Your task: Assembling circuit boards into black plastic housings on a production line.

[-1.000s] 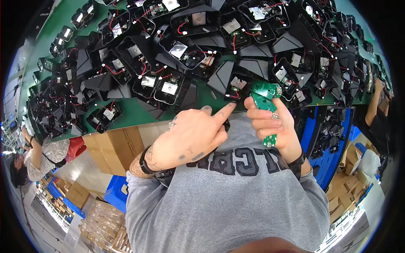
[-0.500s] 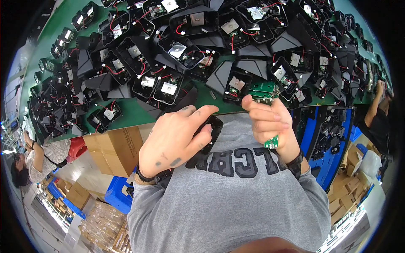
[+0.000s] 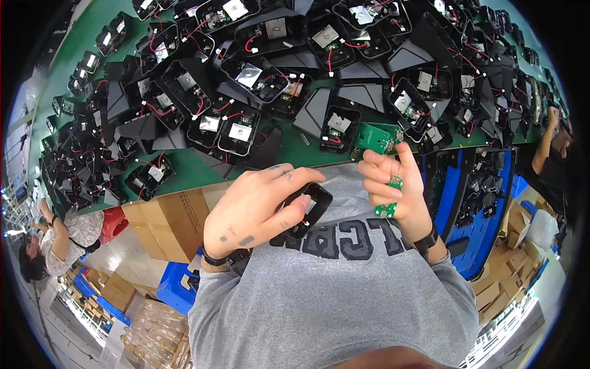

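The left hand (image 3: 258, 209) has its grip closed around a black plastic housing (image 3: 307, 210), held against the grey shirt (image 3: 332, 295) just below the edge of the green worktop (image 3: 190, 175). The right hand (image 3: 396, 187) pinches green circuit boards (image 3: 376, 138) just beside it, near the many open black housings (image 3: 246, 80) crowding the worktop.

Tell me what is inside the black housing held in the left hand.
The left hand grips the black housing against the grey shirt. Only a pale patch shows in its opening; fingers cover the rest, so its contents cannot be made out.
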A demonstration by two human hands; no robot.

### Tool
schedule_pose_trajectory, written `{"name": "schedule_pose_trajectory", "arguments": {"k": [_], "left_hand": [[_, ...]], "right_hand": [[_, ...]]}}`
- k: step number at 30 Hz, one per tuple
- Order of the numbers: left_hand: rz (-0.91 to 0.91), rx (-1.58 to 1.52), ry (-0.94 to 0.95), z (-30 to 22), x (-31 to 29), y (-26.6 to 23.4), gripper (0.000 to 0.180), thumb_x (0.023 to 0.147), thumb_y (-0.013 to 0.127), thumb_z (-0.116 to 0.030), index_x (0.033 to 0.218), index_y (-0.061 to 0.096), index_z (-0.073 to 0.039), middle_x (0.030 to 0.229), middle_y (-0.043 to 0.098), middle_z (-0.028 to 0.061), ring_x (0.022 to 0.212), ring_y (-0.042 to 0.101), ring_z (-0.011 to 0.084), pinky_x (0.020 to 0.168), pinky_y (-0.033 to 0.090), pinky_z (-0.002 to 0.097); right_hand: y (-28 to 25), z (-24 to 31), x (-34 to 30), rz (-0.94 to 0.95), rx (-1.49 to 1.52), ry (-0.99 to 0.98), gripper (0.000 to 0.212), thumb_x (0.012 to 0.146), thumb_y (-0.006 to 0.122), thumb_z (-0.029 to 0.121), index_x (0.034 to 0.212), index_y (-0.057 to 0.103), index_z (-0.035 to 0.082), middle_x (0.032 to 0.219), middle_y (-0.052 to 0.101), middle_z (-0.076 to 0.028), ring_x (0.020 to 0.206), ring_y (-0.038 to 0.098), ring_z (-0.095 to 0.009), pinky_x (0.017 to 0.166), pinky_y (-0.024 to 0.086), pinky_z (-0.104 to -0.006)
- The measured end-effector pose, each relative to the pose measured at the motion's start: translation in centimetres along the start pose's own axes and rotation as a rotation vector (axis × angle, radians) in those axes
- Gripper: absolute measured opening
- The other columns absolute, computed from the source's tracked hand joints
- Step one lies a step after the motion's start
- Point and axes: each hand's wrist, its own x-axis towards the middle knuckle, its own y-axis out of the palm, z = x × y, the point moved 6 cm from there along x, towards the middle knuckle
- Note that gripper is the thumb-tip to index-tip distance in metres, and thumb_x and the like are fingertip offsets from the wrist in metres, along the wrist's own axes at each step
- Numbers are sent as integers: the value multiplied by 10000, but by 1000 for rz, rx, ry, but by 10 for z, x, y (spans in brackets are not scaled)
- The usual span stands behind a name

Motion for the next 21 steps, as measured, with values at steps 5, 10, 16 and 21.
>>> {"name": "schedule_pose_trajectory", "arguments": {"k": [5, 10, 16, 21], "left_hand": [[30, -9, -29, 0, -1, 1, 292, 847, 539, -173, 1112, 591, -63, 850, 603, 146, 725, 600, 339, 628, 485, 408], [28, -52, -9, 1, -1, 2, 308, 837, 532, -154, 1114, 597, -38, 859, 596, 132, 700, 582, 277, 625, 466, 359], [239, -306, 8, 11, 1, 15, 347, 847, 515, -164, 1158, 580, -25, 876, 595, 110, 675, 557, 200, 615, 435, 301], [353, -666, -231, 15, 2, 35, 361, 910, 528, -183, 1232, 526, -19, 910, 600, 41, 686, 520, 90, 625, 425, 238]], "right_hand": [[11, 11, 11, -52, -124, -97, 569, 998, 257, 479, 1027, 528, -21, 740, 425, -38, 477, 381, -108, 379, 285, -213], [16, 14, 17, 16, -357, -185, 553, 1002, 217, 462, 751, 470, 39, 625, 406, -28, 467, 369, -106, 377, 269, -217], [22, 18, 26, 189, -324, -203, 559, 997, 256, 383, 550, 399, 80, 492, 366, -9, 435, 359, -114, 393, 261, -238], [25, 16, 35, 295, -250, -157, 537, 978, 286, 357, 524, 392, 90, 474, 367, -4, 440, 378, -118, 406, 258, -238]]}}
